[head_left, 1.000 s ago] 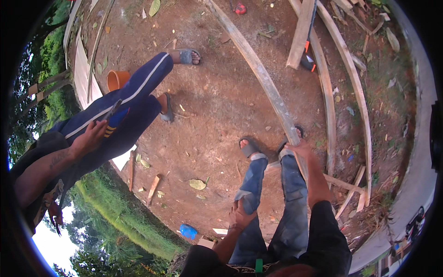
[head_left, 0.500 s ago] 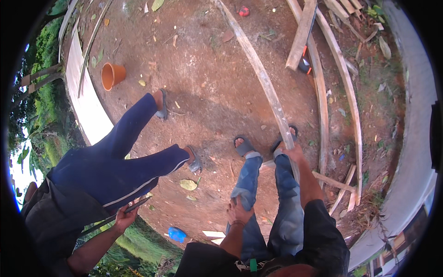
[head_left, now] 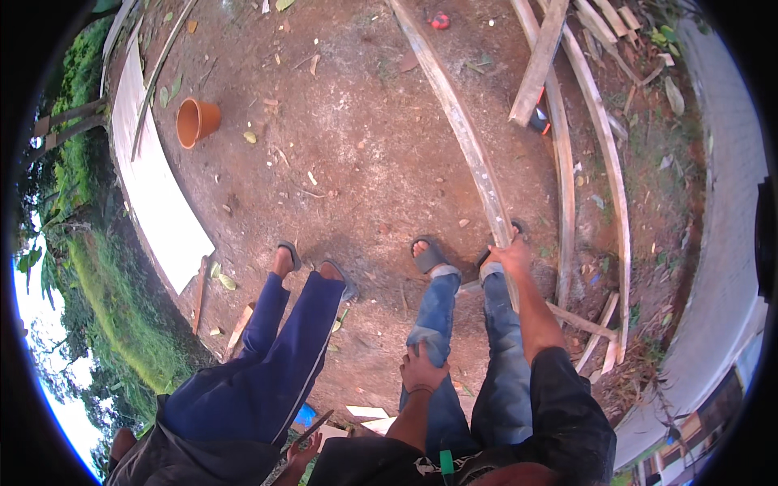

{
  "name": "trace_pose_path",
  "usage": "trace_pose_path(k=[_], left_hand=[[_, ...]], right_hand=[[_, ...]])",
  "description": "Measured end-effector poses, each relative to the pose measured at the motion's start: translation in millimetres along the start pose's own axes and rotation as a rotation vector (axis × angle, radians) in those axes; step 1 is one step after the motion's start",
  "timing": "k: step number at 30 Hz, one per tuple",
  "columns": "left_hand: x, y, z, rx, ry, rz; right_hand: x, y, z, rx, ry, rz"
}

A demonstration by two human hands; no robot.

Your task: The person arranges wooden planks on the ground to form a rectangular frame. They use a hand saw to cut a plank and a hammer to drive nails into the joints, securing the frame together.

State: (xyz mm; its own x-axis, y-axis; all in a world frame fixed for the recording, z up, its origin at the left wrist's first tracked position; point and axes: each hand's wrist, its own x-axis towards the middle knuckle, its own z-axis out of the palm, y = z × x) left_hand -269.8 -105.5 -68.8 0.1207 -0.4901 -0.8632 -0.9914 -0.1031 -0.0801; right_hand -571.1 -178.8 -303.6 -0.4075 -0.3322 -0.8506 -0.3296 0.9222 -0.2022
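Right hand (head_left: 512, 254) clamped on a wooden plank (head_left: 459, 121), left hand (head_left: 423, 369) apart.
The left seems laid loosely over the jeans (head_left: 436, 320) beneath it.

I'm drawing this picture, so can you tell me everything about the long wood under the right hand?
The long plank is weathered-looking wood, brownish grey with pale specks. It looks bent, but the lens curves straight edges. It slants over the reddish dirt, from the picture's top edge down to the person's right leg. The right hand touches it near its lower end; I can't tell what supports it there.
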Motion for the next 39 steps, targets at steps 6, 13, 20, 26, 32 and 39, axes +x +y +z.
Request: trace_pose_path(k=[6,13,20,26,32,39], left_hand=[[-2.5,6.9,-9.6,-0.012,-0.014,-0.009],[0.4,7.1,-18.3,0.036,0.021,0.027],[-2.4,4.8,-16.0,0.035,-0.019,0.023],[-7.1,7.4,-4.3,0.006,-0.030,0.048],[-3.6,4.4,-10.2,-0.026,-0.022,0.033],[-1.0,3.6,-12.2,-0.004,-0.030,0.033]], right_hand=[[-7.2,5.4,-31.9,0.100,-0.083,-0.147],[-28.1,-45.0,-47.7,-0.344,-0.103,-0.128],[-16.1,-26.6,8.6,-0.424,0.160,-0.144],[-2.7,-14.8,31.7,-0.454,0.156,-0.122],[-7.0,-24.2,36.6,-0.460,0.129,-0.099],[16.7,-35.0,32.8,-0.479,0.053,-0.026]])
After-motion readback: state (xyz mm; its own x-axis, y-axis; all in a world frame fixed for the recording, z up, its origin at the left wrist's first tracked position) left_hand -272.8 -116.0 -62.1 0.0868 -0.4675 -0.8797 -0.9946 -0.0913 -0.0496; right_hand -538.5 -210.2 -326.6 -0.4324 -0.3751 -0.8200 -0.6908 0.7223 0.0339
